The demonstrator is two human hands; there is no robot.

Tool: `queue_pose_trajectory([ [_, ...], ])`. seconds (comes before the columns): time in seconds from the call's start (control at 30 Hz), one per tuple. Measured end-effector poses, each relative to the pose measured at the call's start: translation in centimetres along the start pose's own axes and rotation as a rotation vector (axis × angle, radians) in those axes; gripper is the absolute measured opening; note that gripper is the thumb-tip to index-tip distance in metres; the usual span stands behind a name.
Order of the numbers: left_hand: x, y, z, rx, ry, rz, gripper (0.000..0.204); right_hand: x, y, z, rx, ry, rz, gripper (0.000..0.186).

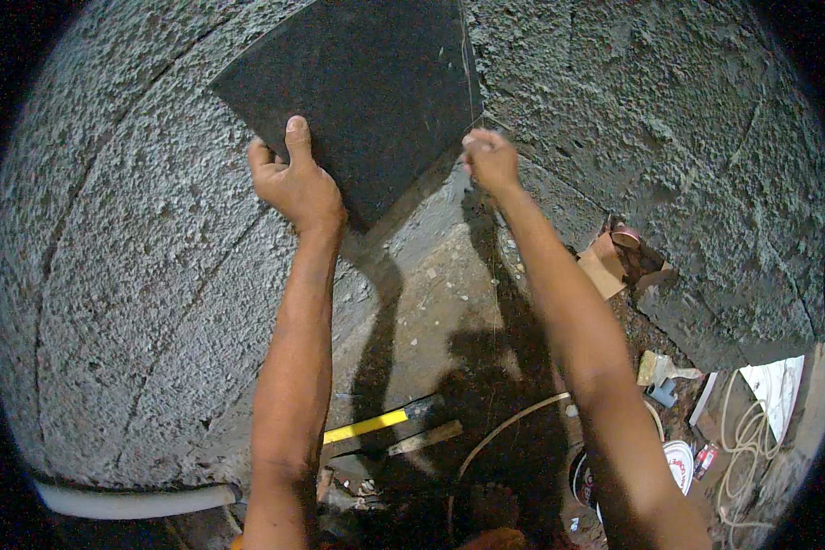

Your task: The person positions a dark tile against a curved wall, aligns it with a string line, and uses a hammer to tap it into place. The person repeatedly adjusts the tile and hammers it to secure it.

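Observation:
A large dark grey square tile (367,82) stands against the rough wall, one corner pointing down. My left hand (301,188) grips its lower left edge, thumb on the face and fingers at the edge. Beside the tile's right corner, my right hand (491,160) is closed in a pinch on a thin string (470,69). Above that hand the string runs up along the tile's right edge; a faint line continues below it. Shadows of my arms fall on the floor beneath.
Rough grey cement walls (147,211) meet at a corner around the tile. Below lie a yellow level-like bar (367,426), a wooden strip (426,438) and a curved hose (504,429). At right are a torn cardboard box (605,264), a brush (660,368), a bucket (678,465) and coiled cord (747,431). A white pipe (137,502) lies lower left.

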State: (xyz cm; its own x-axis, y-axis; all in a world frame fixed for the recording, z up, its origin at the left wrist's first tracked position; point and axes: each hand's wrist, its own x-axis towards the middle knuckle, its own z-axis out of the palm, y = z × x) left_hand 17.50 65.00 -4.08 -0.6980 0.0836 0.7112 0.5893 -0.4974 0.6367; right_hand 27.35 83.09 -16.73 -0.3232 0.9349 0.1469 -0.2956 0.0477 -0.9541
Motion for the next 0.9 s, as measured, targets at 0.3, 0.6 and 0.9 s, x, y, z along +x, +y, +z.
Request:
queue_pose_trajectory([
  [0.3,0.1,-0.4,-0.6,0.088,-0.023,0.130,0.013,-2.7,2.5,4.4,0.455,-0.095,0.428,0.054],
  [0.6,2.7,2.5,-3.3,0.849,-0.229,0.177,0.025,-2.5,3.2,4.8,0.480,-0.104,0.436,0.065],
  [0.9,3.4,3.6,-3.5,0.825,-0.144,0.422,0.036,-2.8,1.9,5.2,0.453,-0.056,0.424,0.063],
])
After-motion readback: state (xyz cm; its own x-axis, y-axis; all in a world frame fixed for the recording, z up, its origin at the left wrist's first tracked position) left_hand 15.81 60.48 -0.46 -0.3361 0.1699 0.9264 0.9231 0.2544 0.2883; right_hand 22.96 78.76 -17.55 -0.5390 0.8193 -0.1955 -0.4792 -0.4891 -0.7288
